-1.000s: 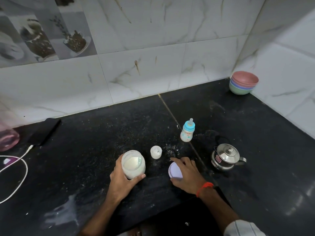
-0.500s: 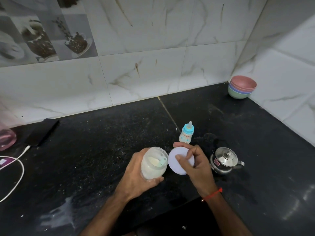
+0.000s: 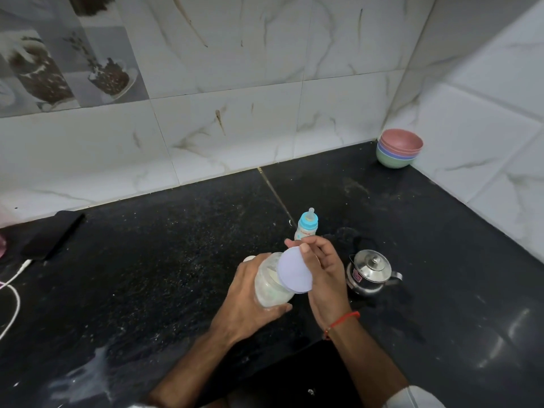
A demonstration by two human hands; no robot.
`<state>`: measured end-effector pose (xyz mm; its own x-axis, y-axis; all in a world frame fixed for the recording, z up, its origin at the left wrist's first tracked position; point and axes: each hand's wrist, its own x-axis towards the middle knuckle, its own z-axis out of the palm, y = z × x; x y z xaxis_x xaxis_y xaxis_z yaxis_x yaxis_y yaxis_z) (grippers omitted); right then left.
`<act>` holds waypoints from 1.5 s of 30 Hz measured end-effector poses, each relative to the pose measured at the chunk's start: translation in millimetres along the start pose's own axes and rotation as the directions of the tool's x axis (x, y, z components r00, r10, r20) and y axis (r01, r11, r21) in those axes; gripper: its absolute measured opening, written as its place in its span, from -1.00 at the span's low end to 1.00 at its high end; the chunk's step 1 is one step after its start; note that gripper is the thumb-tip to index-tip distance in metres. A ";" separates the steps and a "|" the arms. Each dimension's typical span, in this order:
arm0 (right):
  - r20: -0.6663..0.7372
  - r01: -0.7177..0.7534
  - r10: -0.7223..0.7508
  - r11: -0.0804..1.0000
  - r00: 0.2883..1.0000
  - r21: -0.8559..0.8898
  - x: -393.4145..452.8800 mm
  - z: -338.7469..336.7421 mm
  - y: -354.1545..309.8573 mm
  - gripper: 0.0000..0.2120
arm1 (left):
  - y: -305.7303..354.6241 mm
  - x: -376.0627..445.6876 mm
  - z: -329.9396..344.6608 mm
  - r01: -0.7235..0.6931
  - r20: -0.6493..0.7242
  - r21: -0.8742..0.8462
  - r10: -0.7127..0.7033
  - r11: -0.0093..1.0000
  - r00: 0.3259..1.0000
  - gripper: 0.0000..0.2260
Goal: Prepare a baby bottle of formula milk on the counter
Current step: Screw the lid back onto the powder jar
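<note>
Counter point(image 3: 153, 260) dark, dusted with powder. Your left hand point(image 3: 247, 301) is wrapped tight round the jar point(image 3: 269, 285), held above it, long axis tilted, mouth toward the right. Your right hand point(image 3: 322, 272) pinches the lid point(image 3: 294, 270) against that mouth; seated or only resting, you cannot tell. Bottle point(image 3: 307, 228) stands just beyond your right fingers, base hidden. Small white thing behind the jar mostly covered.

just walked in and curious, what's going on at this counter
A person is holding a jar of white powder tilted in the left hand while the right hand brings a pale round lid up to its mouth. A capped baby bottle stands just behind, and a small steel kettle sits to the right.
</note>
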<state>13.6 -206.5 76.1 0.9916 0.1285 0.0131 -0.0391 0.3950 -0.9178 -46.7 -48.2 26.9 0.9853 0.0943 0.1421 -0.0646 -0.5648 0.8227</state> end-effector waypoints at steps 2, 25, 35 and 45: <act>0.001 0.065 -0.066 0.981 0.998 -0.181 3.1 -1.7 5.4 -0.91 | 5.2 0.0 2.2 -0.007 -0.005 -0.026 0.007 1.000 1.000 -0.07; 0.608 0.463 0.120 0.538 0.785 -0.704 20.5 -44.9 -40.3 -0.46 | 24.8 6.5 -2.4 0.002 0.123 0.057 -0.009 0.998 0.992 0.06; 0.328 0.313 0.062 0.183 0.942 -0.932 15.6 -36.6 -55.6 -0.23 | 32.1 4.8 -3.0 -0.102 0.155 0.130 0.082 0.986 0.985 -0.11; 0.553 0.449 0.197 0.400 0.810 -0.799 9.6 -60.1 -65.8 -0.51 | 35.7 2.4 -15.6 -0.102 0.214 0.087 0.082 0.991 0.973 -0.14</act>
<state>33.2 -285.9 112.8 0.7273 0.6845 0.0493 0.5276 -0.5118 -0.6780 -49.1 -55.4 65.2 0.9877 -0.1295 0.0879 -0.1510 -0.6404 0.7531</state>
